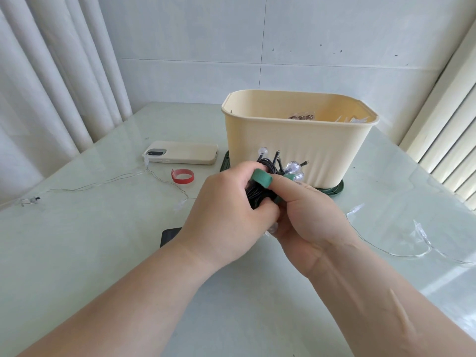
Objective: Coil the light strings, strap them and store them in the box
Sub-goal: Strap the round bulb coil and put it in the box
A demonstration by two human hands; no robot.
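— What lies round the work?
— A cream plastic box [296, 148] stands open on a dark green lid [336, 188] at the back of the pale green glossy counter [103, 253], straight behind the hands. Left of it lies a phone in a beige case [185, 155], camera side up, and just in front of that is a red strap loop [182, 176]. A thin clear-wire light string [103, 182] trails loose over the counter's left side, and a second clear-wire string [422, 244] trails over its right. A flat black object [168, 234] peeks out beside the left wrist. White curtains [51, 86] hang at left, slatted blinds [453, 140] at right.
— And the thing being worked?
— A coiled bundle of black light string [257, 198] is held above the counter, in front of the box's front wall, with clear round bulbs [293, 166] sticking up from it.
— The hands?
— The left hand [226, 217] has its fingers curled round the bundle. The right hand [314, 217] pinches a green strap [261, 177] that bends over the bundle's top.
— Inside the box?
— Something clear and something brownish show above the rim; I cannot tell what.
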